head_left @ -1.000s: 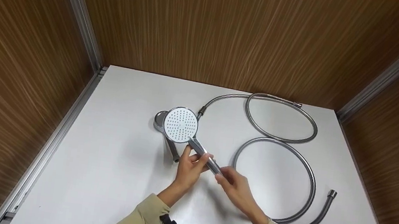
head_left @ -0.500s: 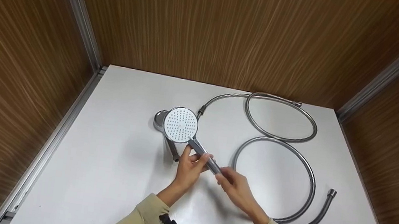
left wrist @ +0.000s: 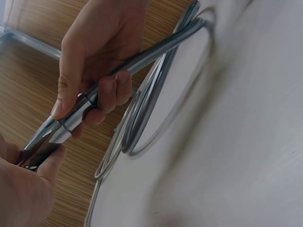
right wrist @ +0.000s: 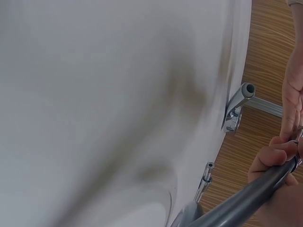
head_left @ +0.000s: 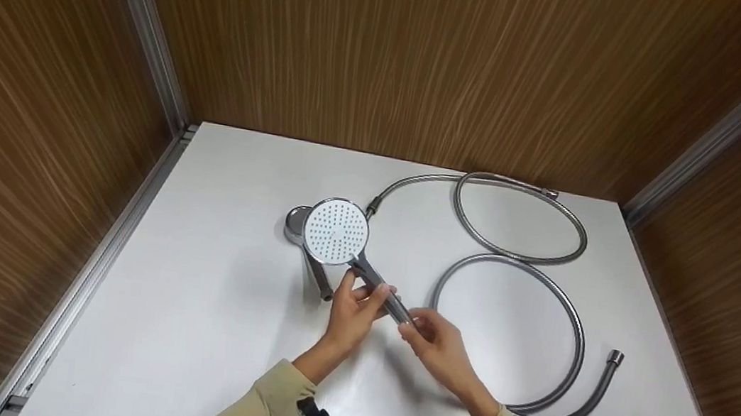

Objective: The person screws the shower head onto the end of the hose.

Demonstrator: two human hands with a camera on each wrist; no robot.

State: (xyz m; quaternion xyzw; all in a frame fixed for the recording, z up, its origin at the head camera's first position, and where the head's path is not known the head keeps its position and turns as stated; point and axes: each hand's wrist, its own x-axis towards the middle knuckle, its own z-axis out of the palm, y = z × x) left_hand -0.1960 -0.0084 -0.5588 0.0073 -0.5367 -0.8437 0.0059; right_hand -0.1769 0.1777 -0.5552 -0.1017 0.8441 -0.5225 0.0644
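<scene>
My left fingers (head_left: 346,282) clamped the handle (head_left: 395,306) of the shower head (head_left: 336,231) just beyond them, my right fingers (left wrist: 108,91) gripped the hose (left wrist: 161,49) at its base, and only the handle's shine had dulled, suggesting a slight twist.

Shower head (head_left: 337,231): face white, plastic-looking, matt; handle (head_left: 396,309) chrome-bright, smooth. Second shower head (head_left: 296,221): glossy chrome finish. Thin hose (head_left: 417,178): ribbed metal. Thicker hose (head_left: 580,343): smooth, grey, satin sheen. Bench (head_left: 193,249): smooth white, faintly reflective. Wall panels (head_left: 363,42): wood-grain finish. Rails (head_left: 144,21): dull bare metal. Sleeves (head_left: 259,404): matt beige cloth.
</scene>
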